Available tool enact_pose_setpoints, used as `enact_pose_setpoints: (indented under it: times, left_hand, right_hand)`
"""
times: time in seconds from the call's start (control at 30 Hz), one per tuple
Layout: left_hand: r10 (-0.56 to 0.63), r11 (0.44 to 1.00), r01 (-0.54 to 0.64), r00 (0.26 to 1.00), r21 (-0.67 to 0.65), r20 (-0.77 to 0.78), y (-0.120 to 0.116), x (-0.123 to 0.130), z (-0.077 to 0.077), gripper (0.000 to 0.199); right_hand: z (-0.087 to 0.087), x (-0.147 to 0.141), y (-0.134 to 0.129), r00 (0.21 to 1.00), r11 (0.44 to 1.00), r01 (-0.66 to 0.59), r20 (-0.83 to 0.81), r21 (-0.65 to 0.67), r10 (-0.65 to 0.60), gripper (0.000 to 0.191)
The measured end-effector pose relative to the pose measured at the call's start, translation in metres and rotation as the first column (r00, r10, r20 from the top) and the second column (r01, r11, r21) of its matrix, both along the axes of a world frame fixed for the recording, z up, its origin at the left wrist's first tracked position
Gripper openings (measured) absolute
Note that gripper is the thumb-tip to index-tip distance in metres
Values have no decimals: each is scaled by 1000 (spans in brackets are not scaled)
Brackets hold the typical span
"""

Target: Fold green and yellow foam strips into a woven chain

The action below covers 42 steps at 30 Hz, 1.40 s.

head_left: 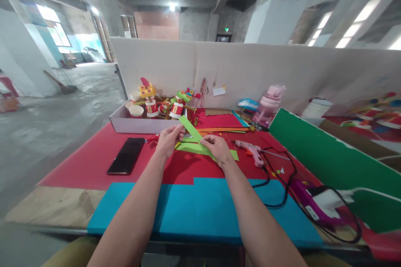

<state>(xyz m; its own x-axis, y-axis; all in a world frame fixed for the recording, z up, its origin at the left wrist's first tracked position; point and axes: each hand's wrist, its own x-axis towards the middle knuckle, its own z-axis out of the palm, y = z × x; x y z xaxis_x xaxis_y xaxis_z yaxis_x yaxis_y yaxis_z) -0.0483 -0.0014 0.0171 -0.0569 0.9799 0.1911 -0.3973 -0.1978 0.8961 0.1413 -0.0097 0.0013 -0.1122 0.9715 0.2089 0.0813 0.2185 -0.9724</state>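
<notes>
A light green paper strip (191,128) slants up to the left in front of me. My right hand (218,148) pinches it near its lower part, fingers closed. Close to the strip's upper left edge is my left hand (171,138), thumb and fingers pressed together; whether they grip the edge or something small is unclear. More green paper strips (194,148) lie on the red sheet (178,171) beneath my hands, partly covered by them. A small yellow item (177,146) shows just below my left hand.
A black phone (127,156) lies at left. Behind it, a white box (140,125) holds paper-cup figures. On the right are a pink glue gun (252,152) with its cord, a purple power strip (316,204) and a green board (332,166). Blue sheets (197,212) cover the front edge.
</notes>
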Motion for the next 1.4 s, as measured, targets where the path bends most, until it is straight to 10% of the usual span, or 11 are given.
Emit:
enact_pose_setpoints:
  times: [0.2,0.9,1.13,1.4]
  left_hand:
    - [-102,995,102,954,-15,-281,-9,29,-15,37]
    - [250,968,-246,964,-48,89,12,-18,-7,38]
    - [-161,986,152,971,-61,-175,-1,14,-17,38]
    - [-111,992,95,966,-81,-235,-2,19,-22,38]
  right_hand:
    - [1,-8,-4,997,998,-46,71,45,43,37]
    - [-3,1,-1,986,997,-79,146,-16,81,38]
    - [0,-3,-2,1000,1000,-26,0,-4,26,40]
    - [-6,-4,2,996,1000,-14,94,20,12,41]
